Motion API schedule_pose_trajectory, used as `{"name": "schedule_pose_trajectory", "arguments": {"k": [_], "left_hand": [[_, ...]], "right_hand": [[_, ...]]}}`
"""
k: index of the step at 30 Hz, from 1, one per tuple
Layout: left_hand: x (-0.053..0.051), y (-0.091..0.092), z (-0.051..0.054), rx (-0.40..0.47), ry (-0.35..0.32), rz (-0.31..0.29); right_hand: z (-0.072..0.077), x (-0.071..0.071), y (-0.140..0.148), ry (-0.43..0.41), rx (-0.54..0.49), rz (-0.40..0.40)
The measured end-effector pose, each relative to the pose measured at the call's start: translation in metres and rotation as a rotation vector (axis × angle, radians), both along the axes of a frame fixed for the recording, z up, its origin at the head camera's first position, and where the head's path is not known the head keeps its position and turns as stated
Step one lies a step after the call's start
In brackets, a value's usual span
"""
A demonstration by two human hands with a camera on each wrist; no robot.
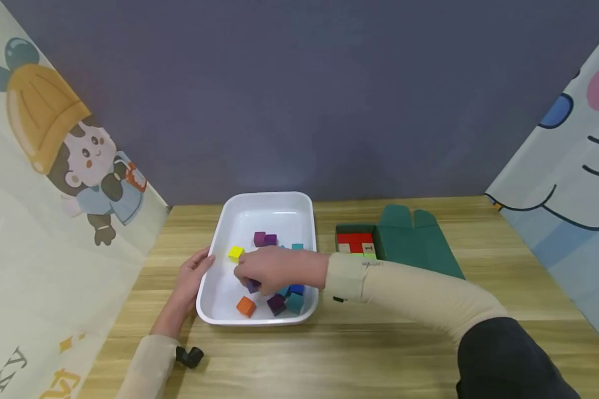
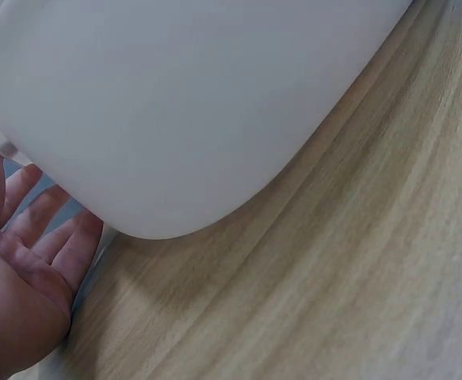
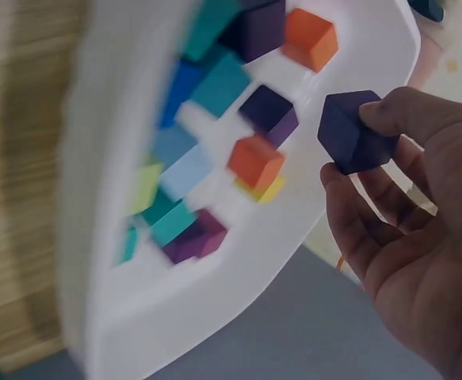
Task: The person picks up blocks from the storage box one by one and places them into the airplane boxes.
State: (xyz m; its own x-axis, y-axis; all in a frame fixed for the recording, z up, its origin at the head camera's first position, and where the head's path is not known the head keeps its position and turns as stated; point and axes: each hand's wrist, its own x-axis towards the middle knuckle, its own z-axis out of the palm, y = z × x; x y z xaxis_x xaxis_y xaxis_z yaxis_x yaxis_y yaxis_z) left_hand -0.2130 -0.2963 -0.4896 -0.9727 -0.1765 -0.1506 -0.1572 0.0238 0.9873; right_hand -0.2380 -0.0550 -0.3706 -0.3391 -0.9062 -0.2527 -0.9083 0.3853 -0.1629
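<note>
Inside the white tray (image 1: 259, 202), my right hand (image 1: 269, 269) pinches a dark purple cube (image 3: 345, 131) between thumb and fingers. My left hand (image 1: 187, 282) holds the tray's left rim, its fingers (image 2: 44, 210) against the outer side in the left wrist view. Around the right hand lie a yellow cube (image 1: 236, 254), an orange cube (image 1: 246, 306), two purple cubes (image 1: 264, 239) toward the back and a dark purple cube (image 1: 276, 304) in front. Teal cubes (image 1: 295, 303) and a blue cube (image 1: 297, 289) sit along the right side. The right hand and forearm hide part of the group.
Right of the tray stands an open green box (image 1: 356, 228) holding red, wooden and green blocks, its lid (image 1: 419, 249) folded out to the right. The right sleeve (image 1: 404, 285) crosses in front of it. A dark wall (image 1: 299, 111) closes off the back of the wooden table (image 1: 299, 366).
</note>
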Motion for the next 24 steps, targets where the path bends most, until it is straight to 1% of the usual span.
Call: {"name": "schedule_pose_trajectory", "arguments": {"k": [4, 6, 10, 12, 16, 19, 22, 24], "left_hand": [[0.000, 0.001, 0.001, -0.016, -0.009, -0.006], [0.000, 0.001, 0.001, -0.022, -0.012, -0.008], [-0.001, 0.001, 0.001, -0.036, -0.015, -0.006], [-0.002, 0.001, 0.000, -0.038, -0.016, -0.007], [-0.004, 0.004, -0.004, 0.000, -0.013, -0.008], [-0.004, 0.005, -0.005, 0.013, -0.010, -0.002], [-0.003, 0.002, -0.004, -0.007, -0.002, 0.005], [-0.001, 0.000, -0.004, -0.032, -0.009, 0.003]], "right_hand": [[0.007, -0.009, 0.038, -0.059, -0.042, -0.092], [0.009, -0.013, 0.059, -0.067, -0.058, -0.139], [0.010, -0.024, 0.102, -0.067, -0.126, -0.178], [0.009, -0.028, 0.122, -0.050, -0.163, -0.186], [0.006, -0.033, 0.159, -0.052, -0.214, -0.226], [0.004, -0.034, 0.179, -0.054, -0.225, -0.254], [0.004, -0.033, 0.190, -0.044, -0.219, -0.271], [0.004, -0.031, 0.194, -0.045, -0.203, -0.275]]}}
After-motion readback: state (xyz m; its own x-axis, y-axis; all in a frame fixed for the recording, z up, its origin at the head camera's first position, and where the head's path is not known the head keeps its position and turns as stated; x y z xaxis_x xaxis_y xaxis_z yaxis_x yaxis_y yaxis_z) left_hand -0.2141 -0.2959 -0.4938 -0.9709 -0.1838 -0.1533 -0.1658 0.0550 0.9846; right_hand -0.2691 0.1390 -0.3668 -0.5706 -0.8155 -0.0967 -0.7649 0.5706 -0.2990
